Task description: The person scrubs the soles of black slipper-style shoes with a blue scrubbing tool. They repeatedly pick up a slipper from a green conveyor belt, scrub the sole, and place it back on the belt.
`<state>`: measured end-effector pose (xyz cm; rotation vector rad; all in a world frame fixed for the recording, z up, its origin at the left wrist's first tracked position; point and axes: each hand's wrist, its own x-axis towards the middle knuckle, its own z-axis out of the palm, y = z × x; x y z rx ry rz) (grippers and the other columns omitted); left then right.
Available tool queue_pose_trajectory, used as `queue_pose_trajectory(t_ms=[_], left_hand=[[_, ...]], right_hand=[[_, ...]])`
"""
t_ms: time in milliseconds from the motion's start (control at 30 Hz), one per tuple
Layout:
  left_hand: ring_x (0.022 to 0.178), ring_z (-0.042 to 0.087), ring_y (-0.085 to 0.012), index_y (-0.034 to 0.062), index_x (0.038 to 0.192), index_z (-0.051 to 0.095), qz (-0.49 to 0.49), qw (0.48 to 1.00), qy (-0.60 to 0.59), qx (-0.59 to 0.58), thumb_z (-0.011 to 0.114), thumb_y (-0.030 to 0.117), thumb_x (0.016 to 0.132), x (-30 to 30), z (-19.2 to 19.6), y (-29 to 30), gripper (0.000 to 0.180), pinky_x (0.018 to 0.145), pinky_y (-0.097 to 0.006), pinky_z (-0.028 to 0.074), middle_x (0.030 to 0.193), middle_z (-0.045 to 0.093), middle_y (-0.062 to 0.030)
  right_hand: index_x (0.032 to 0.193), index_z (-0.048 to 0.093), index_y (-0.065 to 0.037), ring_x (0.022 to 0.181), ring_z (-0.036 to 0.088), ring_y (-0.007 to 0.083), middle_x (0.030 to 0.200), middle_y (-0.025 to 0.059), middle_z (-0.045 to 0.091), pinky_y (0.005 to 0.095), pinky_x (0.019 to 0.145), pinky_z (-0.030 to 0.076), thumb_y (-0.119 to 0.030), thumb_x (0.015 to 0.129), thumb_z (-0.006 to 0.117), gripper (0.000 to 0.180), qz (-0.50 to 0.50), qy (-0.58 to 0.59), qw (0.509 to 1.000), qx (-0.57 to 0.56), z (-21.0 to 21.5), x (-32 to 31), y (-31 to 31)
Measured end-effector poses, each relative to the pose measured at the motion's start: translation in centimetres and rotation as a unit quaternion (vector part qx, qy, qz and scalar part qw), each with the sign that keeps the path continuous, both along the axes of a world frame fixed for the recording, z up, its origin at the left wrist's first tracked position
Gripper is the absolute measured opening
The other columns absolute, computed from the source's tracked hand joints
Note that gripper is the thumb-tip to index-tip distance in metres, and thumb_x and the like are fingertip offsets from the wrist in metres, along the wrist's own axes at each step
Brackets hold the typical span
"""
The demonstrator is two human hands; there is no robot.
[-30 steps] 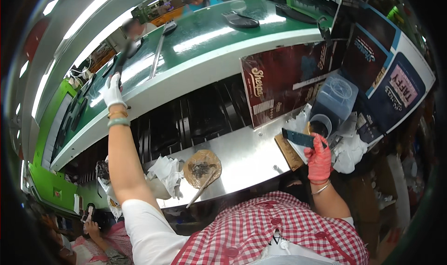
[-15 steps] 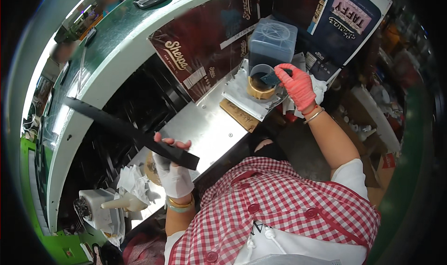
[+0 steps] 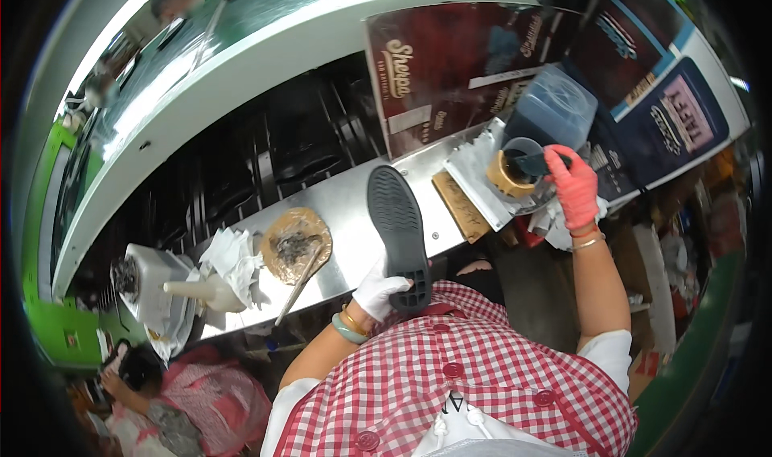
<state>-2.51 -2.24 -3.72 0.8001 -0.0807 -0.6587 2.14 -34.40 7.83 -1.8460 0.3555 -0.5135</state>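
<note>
The left hand (image 3: 378, 295), near the apron (image 3: 402, 377), grips a black sole (image 3: 396, 224); the outstretched right hand (image 3: 576, 192) pinches a dark tool (image 3: 537, 164).

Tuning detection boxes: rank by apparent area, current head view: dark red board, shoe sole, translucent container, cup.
1. Dark red board
2. Shoe sole and translucent container: too alike to rank
3. Cup

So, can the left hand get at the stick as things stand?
Probably not freely: the left hand holds the sole, though the stick lies nearby and nothing seems to block the way.
</note>
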Motion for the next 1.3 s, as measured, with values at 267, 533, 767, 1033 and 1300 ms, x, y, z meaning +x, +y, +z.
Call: queue_pose_trajectory(t_ms=[267, 533, 767, 1033, 1300], left_hand=[[0.110, 0.054, -0.0327, 0.0032, 0.133, 0.033, 0.009, 0.982, 0.130, -0.140, 0.050, 0.024, 0.086, 1.1, 0.3, 0.7, 0.054, 0.089, -0.042, 0.050, 0.120, 0.050, -0.0205], [0.119, 0.048, -0.0343, 0.0047, 0.138, 0.031, 0.026, 0.988, 0.087, -0.122, 0.043, 0.038, 0.093, 1.2, 2.7, 0.0, 0.056, 0.089, -0.040, 0.050, 0.129, 0.044, -0.0269], [0.109, 0.055, -0.0342, 0.0120, 0.139, 0.029, 0.055, 0.993, 0.042, -0.095, 0.047, 0.036, 0.093, 0.8, 3.6, -1.1, 0.055, 0.086, -0.041, 0.051, 0.125, 0.048, -0.0250], [0.113, 0.052, -0.0367, 0.0158, 0.139, 0.029, 0.049, 0.994, 0.058, -0.083, 0.049, 0.030, 0.092, 0.7, 3.7, -2.0, 0.053, 0.088, -0.045, 0.050, 0.130, 0.045, -0.0161], [0.112, 0.053, -0.0378, 0.0203, 0.141, 0.027, 0.078, 0.991, 0.079, -0.071, 0.047, 0.035, 0.093, 0.4, 3.8, -2.6, 0.054, 0.084, -0.045, 0.052, 0.130, 0.045, -0.0174]], right_hand=[[0.099, 0.066, -0.003, 0.066, 0.053, 0.0049, 0.077, -0.0014, 0.060, 0.0208, 0.057, 0.046, -0.023, 0.085, 0.065, 0.024, 0.002, -0.007, 1.000, 0.002, 1.5, 0.1, 0.3], [0.098, 0.066, -0.004, 0.065, 0.054, 0.0066, 0.076, 0.0005, 0.061, 0.0220, 0.059, 0.047, -0.025, 0.085, 0.064, 0.025, 0.010, 0.017, 0.999, -0.027, -0.7, 0.8, -0.7], [0.099, 0.065, -0.005, 0.063, 0.058, 0.0107, 0.075, 0.0044, 0.063, 0.0254, 0.060, 0.048, -0.029, 0.084, 0.064, 0.028, 0.008, -0.025, 0.999, -0.020, -0.6, 0.3, -1.2], [0.097, 0.066, -0.002, 0.064, 0.058, 0.0102, 0.079, 0.0047, 0.064, 0.0241, 0.059, 0.048, -0.026, 0.085, 0.064, 0.027, 0.036, -0.046, 0.997, 0.043, -2.3, 0.7, -3.1], [0.099, 0.065, -0.002, 0.063, 0.056, 0.0087, 0.081, 0.0024, 0.062, 0.0219, 0.060, 0.046, -0.026, 0.084, 0.065, 0.027, 0.032, 0.007, 0.995, 0.092, -1.0, 0.3, -2.8]])
